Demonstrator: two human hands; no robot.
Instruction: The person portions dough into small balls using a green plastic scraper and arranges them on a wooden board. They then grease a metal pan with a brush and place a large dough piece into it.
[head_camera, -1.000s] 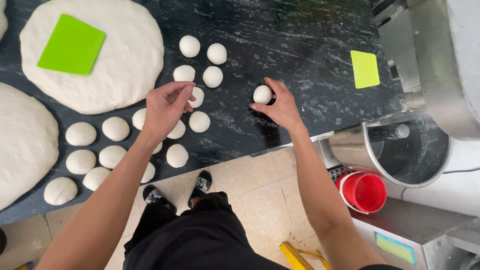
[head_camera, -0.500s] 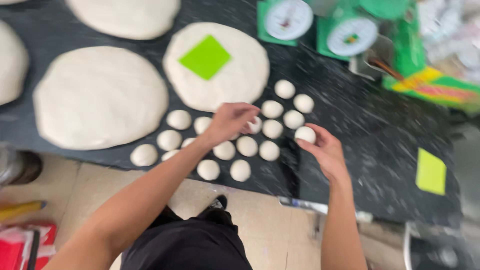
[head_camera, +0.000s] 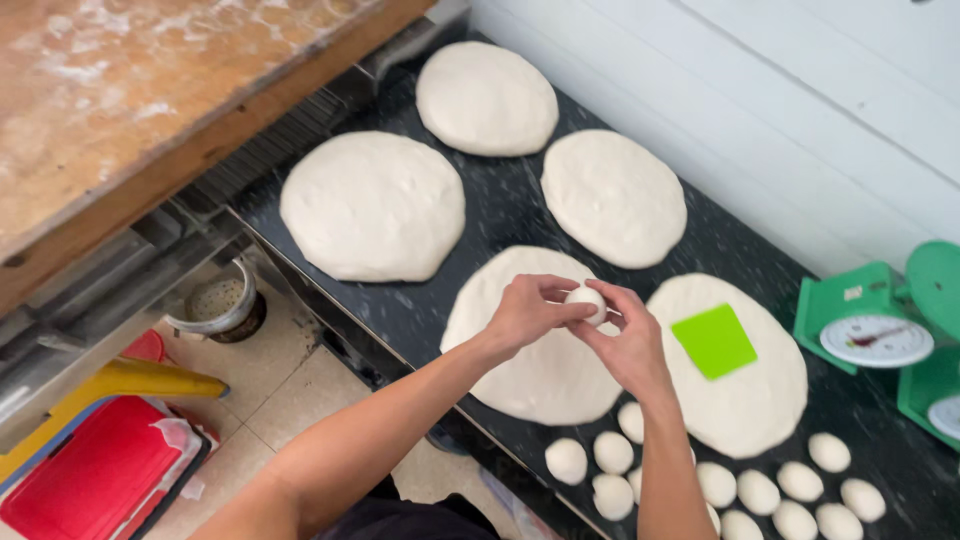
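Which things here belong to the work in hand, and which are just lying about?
In hand:
small white dough ball, pinched between left hand and right hand
row of small round dough balls

Lying about:
green plastic scraper
green dial scales
wooden board
red plastic bin

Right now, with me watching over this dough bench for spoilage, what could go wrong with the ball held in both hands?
1. The dough ball is pinched between the left hand and right hand above a flattened dough round; if it slips, it could dent or stick to that round.
2. The forearms hang just over the row of small dough balls at the counter edge, so a lowered arm might squash one or knock it to the floor.
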